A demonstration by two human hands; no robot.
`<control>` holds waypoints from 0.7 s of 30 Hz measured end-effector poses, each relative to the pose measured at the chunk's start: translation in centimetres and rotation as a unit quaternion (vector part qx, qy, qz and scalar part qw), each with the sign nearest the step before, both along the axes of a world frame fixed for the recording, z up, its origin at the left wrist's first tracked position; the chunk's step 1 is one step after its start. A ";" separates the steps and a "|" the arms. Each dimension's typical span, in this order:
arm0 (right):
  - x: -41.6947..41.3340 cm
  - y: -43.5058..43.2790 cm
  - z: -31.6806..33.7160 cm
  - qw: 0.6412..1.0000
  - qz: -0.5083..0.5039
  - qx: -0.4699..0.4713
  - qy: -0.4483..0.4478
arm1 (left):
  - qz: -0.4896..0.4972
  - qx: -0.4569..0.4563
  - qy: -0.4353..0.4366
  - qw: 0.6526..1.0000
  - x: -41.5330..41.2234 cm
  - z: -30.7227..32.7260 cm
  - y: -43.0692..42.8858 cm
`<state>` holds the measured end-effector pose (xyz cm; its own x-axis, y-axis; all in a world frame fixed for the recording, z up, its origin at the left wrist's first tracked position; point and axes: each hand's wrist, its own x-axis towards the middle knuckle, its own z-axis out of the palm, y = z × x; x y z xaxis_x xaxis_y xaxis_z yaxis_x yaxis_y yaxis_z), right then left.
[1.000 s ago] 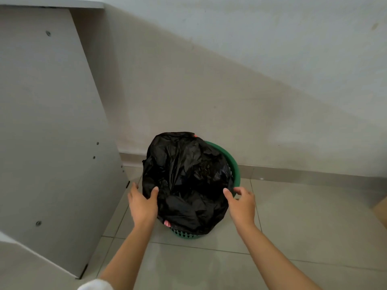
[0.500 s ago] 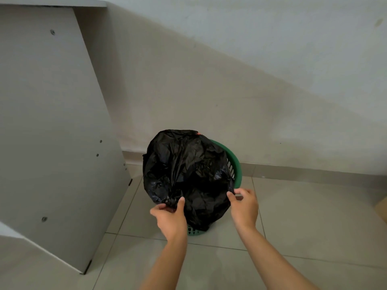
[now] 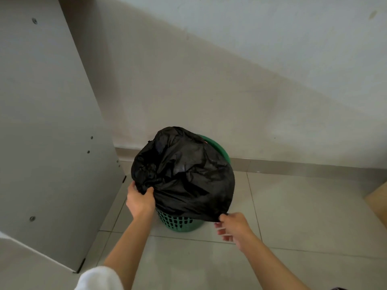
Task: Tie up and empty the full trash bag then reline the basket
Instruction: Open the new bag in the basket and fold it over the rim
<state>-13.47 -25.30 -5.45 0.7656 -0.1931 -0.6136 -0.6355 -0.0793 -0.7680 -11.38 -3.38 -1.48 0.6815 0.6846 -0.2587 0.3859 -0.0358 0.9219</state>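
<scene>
A full black trash bag (image 3: 184,172) bulges out of a green lattice basket (image 3: 178,221) standing on the tiled floor by the wall. My left hand (image 3: 139,200) grips a bunch of the bag's plastic at its near left side. My right hand (image 3: 232,226) pinches the bag's edge at the near right and holds it stretched out over the basket's rim. Only the basket's lower front and a strip of its far rim (image 3: 222,148) show; the bag hides the rest.
A tall grey cabinet panel (image 3: 48,132) stands close on the left of the basket. The white wall (image 3: 230,91) with its skirting runs right behind. A light wooden piece of furniture (image 3: 379,199) pokes in at the right edge. Bare tiles lie in front and to the right.
My left hand went from the bag's near middle to its left side and gripped a bunch of plastic. My right hand drew the bag's edge down and toward me, stretching it.
</scene>
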 end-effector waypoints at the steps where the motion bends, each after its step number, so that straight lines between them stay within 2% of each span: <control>1: -0.2 0.0 0.1 1.000 -0.005 0.013 -0.028 | -0.024 0.013 0.005 1.000 0.3 0.1 0.7; 4: 0.0 -0.4 0.6 0.978 -0.070 0.008 -0.197 | -0.075 0.042 0.015 0.996 1.1 0.4 2.7; 6: 0.7 -0.3 1.4 0.964 -0.075 -0.001 -0.256 | -0.087 0.055 0.027 0.994 1.4 0.5 3.5; 10: 3.0 0.3 2.7 0.963 -0.078 -0.055 -0.252 | -0.099 0.073 0.033 0.992 1.4 0.4 3.4; 14: 4.8 0.6 3.7 0.939 -0.028 -0.258 -0.224 | -0.114 0.085 0.035 0.989 1.1 0.3 3.4; 16: 6.0 0.7 4.0 0.920 0.016 -0.321 -0.224 | -0.119 0.090 0.035 0.988 1.0 0.3 3.6; 18: 7.2 0.7 4.5 0.912 -0.009 -0.313 -0.266 | -0.120 0.098 0.038 0.987 0.8 0.1 3.9; 21: 7.7 -0.3 5.0 0.903 -0.160 -0.264 -0.298 | -0.115 0.102 0.041 0.987 0.4 -0.1 4.2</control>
<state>-5.77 -25.55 -0.44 0.7827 -0.6083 0.1316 -0.1771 -0.4204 -0.8899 -10.96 0.84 -1.61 0.8077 0.5574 -0.1922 0.4184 -0.3122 0.8529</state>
